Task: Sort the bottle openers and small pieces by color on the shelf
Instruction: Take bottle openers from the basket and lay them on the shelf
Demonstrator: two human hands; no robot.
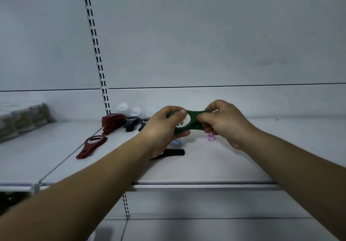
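White shelf (243, 165) carried the lot. A stack of red openers (112, 123) sat at ten o'clock, by the slotted upright (97, 53); a single red opener (91, 147) lay flat at its seven o'clock. A pair of black openers (131, 123) rested at the stack's three o'clock. Another black opener (173, 153) lay near centre, partly hidden, a pink piece (211, 137) apart at its two o'clock. Blurred pale rings (122, 106) lined the back.
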